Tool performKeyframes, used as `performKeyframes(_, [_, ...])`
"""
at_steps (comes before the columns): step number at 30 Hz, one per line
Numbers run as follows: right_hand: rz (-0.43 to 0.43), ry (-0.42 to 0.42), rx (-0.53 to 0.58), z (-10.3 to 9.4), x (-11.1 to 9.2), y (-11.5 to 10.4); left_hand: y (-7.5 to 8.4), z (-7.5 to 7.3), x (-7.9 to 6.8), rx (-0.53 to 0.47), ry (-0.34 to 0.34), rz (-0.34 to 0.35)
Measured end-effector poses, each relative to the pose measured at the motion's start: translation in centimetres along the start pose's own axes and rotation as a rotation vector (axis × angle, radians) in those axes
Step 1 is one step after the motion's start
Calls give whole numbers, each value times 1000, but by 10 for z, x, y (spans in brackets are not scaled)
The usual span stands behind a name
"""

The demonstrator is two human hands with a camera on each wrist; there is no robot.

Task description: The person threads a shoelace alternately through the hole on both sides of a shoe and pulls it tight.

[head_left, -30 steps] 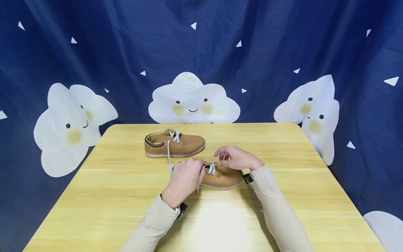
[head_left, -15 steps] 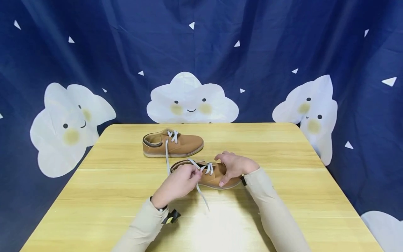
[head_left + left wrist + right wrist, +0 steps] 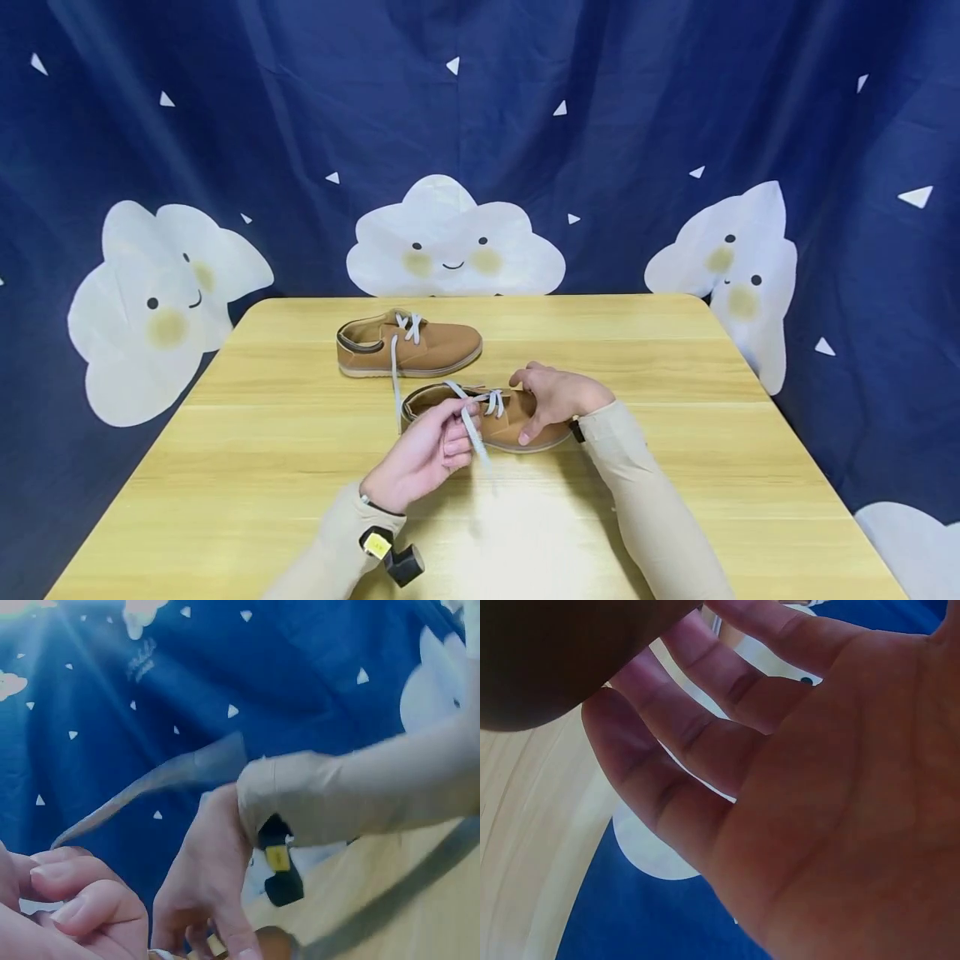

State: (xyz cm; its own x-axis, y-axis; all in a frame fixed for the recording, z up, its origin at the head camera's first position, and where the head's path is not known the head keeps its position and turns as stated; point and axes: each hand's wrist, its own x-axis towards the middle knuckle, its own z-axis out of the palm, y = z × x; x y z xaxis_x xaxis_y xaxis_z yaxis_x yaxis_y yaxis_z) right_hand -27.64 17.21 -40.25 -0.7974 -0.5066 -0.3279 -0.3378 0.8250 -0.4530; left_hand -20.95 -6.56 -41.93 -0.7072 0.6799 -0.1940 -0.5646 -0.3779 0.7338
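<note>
A brown lace-up shoe point(image 3: 497, 428) lies on the table with its toe to the right. Between thumb and fingers, my left hand point(image 3: 429, 454) pinches a pale shoelace point(image 3: 474, 437) beside the shoe's opening; the lace's free end hangs past the fingers. In the left wrist view that shoelace point(image 3: 165, 774) is blurred, trailing away from my left hand point(image 3: 82, 907). My right hand point(image 3: 558, 395) grips the toe, thumb on the near side and fingers over the far side. From the right wrist, the dark toe of the shoe point(image 3: 562, 660) touches the fingertips of my right hand point(image 3: 802, 795).
Behind the held shoe stands a second brown shoe point(image 3: 442, 347), its loose lace point(image 3: 395, 375) hanging toward the front. Both rest on a wooden table point(image 3: 247, 467). A dark blue curtain point(image 3: 457, 108) with clouds surrounds the table on three sides.
My right hand has come down from above the shoe onto its toe. My left hand has drawn the lace toward the front left and turned, showing its curled fingers.
</note>
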Motion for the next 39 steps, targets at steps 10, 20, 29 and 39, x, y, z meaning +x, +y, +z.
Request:
performKeyframes(10, [-103,15,43,-8,-2,6,-14,-1,-5,284,46,-8])
performKeyframes(20, [-339,233,162,-28,19,-7,-27,-2,6,616,249,46])
performKeyframes(29, [-252,-43,103,-40,38,-36,-29,-1,5,597,251,63])
performKeyframes(39, [-97,-65,-63,-42,45,-60,-27,0,0,584,253,73])
